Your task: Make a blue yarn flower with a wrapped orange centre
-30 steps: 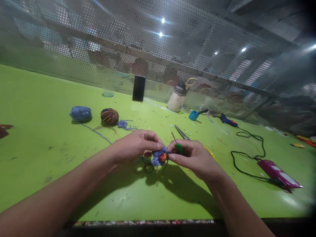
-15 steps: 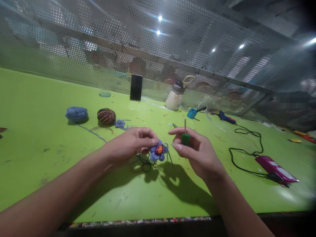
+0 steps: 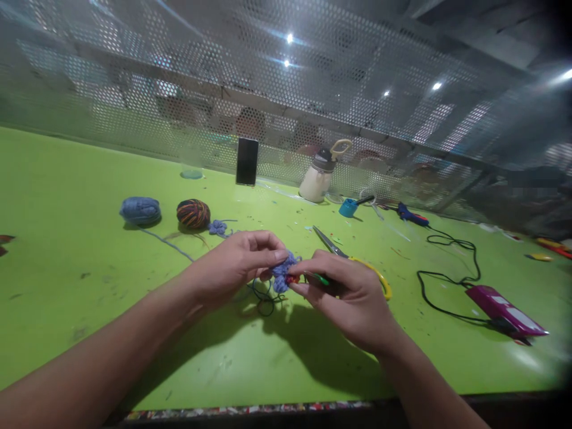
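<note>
My left hand [image 3: 241,259] pinches a blue crocheted flower [image 3: 280,281] by its left petals. The flower's orange-red centre is partly covered by the fingers of my right hand [image 3: 355,292]. That hand has thumb and forefinger closed at the flower's right side and also grips a green-handled crochet hook [image 3: 319,278]; the hook's tip cannot be made out. Loose dark yarn [image 3: 266,304] dangles in loops below the flower. Behind my right hand lie scissors [image 3: 331,243] with yellow handles, partly hidden by it.
At left lie a blue yarn ball [image 3: 140,210], a multicoloured yarn ball [image 3: 193,214] and a smaller blue crocheted flower [image 3: 217,227]. A phone [image 3: 247,161] and a bottle [image 3: 315,179] stand behind. At right are a blue glue gun [image 3: 412,214] and a magenta device [image 3: 504,310] with black cable.
My right hand has moved left onto the flower, its fingers closing at the orange centre. The hook has tipped from upright to nearly level. The scissors behind are now more exposed.
</note>
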Action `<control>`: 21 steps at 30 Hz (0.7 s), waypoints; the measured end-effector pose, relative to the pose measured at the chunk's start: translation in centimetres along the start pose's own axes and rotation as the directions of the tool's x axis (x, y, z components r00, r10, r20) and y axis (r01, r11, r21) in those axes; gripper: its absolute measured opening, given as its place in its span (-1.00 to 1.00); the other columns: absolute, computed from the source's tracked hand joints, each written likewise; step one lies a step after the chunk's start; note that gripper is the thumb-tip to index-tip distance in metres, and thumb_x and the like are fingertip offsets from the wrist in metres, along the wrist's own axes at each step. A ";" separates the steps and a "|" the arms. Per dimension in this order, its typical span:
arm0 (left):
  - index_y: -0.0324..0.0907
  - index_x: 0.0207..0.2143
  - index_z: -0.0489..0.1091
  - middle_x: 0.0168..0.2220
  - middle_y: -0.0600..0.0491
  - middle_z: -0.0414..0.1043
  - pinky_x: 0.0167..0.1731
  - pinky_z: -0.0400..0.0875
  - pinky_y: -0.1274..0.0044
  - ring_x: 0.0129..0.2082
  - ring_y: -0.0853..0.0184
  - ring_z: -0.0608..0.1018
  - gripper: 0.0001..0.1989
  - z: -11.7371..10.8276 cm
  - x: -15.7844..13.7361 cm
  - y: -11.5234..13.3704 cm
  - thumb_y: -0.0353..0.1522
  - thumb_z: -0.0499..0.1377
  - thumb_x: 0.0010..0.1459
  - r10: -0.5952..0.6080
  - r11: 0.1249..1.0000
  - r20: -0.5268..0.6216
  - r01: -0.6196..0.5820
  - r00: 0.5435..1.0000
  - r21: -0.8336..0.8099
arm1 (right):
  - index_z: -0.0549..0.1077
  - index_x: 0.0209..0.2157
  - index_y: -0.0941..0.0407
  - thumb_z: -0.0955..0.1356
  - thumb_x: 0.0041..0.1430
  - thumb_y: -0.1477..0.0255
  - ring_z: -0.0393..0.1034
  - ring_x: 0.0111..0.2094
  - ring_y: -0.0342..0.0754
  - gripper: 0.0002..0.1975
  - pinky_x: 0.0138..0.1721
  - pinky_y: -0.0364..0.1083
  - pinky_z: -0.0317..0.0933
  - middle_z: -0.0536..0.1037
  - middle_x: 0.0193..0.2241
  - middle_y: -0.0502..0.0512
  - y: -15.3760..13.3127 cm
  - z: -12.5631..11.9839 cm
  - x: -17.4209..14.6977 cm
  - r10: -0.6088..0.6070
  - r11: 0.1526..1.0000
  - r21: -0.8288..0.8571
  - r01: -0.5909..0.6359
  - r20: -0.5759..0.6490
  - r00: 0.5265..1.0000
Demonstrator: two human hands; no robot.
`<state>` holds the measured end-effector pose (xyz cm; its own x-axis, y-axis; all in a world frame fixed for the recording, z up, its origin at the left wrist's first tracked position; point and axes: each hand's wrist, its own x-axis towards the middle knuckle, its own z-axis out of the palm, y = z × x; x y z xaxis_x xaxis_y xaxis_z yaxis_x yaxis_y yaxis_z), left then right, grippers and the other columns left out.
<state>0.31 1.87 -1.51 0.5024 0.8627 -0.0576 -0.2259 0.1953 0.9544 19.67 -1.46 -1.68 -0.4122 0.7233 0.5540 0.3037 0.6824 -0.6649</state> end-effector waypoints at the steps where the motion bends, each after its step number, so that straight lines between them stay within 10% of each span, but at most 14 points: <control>1: -0.27 -0.43 0.43 -0.50 0.10 0.39 -0.41 0.15 0.53 -0.49 0.43 0.34 -0.85 0.0 0.0 0.0 -0.37 0.32 0.03 0.010 1.000 -0.003 -0.010 1.000 -0.006 | 0.58 -0.21 0.06 0.41 0.16 0.59 0.26 -0.52 -0.17 -0.81 -0.49 -0.12 0.14 0.46 -0.50 -0.03 0.0 0.0 0.0 -0.016 1.000 -0.001 0.016 -0.006 1.000; 21: -0.26 -0.39 0.40 -0.49 0.12 0.39 -0.39 0.20 0.50 -0.47 0.42 0.36 -0.82 0.4 -0.5 0.3 -0.31 0.28 0.10 0.116 0.984 0.062 -0.123 0.991 0.127 | 0.53 -0.17 0.00 0.44 0.11 0.60 0.26 -0.49 -0.18 -0.73 -0.51 -0.17 0.13 0.41 -0.47 -0.06 0.4 -0.5 -0.6 0.027 0.999 0.037 -0.023 -0.091 0.996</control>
<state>0.38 1.30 -1.11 0.5237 0.8489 0.0714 -0.1782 0.0272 0.9836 20.48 -1.62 -2.01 -0.3244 0.7478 0.5793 0.2812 0.6610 -0.6957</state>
